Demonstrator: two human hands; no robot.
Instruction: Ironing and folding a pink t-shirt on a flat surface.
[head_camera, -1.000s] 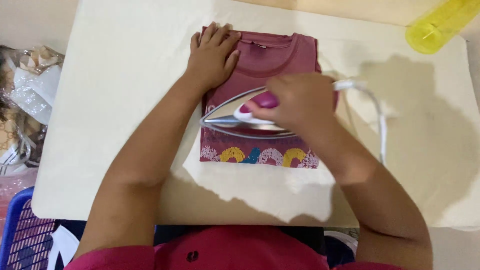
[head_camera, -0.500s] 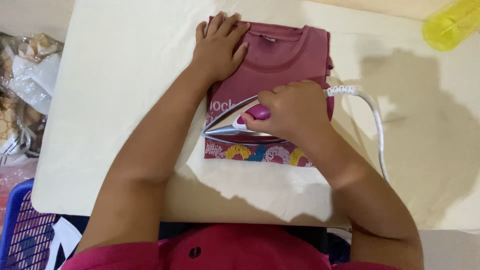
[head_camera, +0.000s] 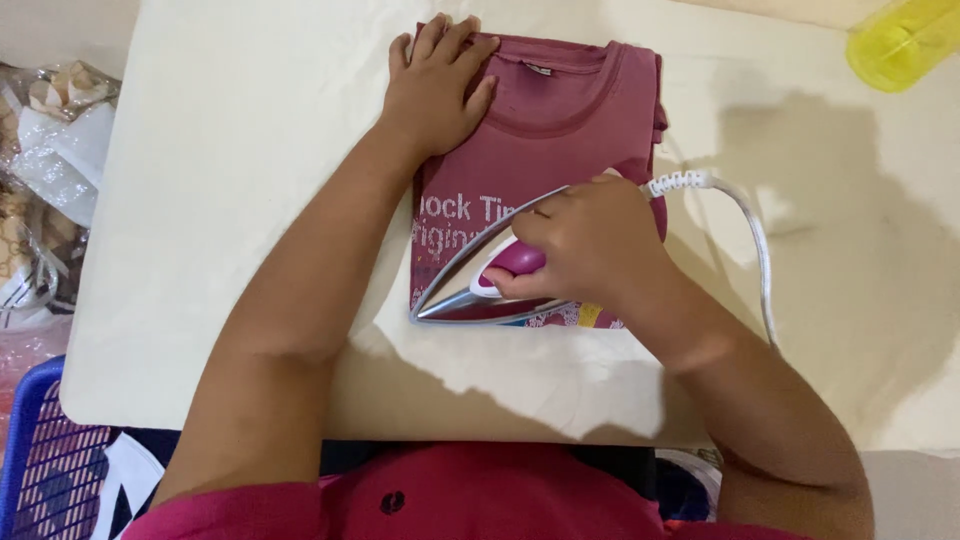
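Plastic wrapping lies crumpled at nine o'clock, off the edge of the cream board, with a blue basket at the seven o'clock corner. The board itself fills most of the view.

On it, towards twelve o'clock, sits a folded maroon shirt, neckline at the far end, pale lettering and a coloured print across its near half. The left hand lies flat on the shirt's upper left corner at eleven o'clock, fingers spread wide and pressed down on the cloth beside the collar.

Just below, at the centre, the iron rests on the shirt's near edge, its silver tip pointing to eight o'clock and reaching the fold's lower left corner. The right hand is wrapped tightly around the iron's pink handle, knuckles up.

From the back of the iron a white cord runs to three o'clock, then curves down toward five o'clock beside the right forearm. A yellow bottle lies at one o'clock on the far corner, well apart from the shirt.
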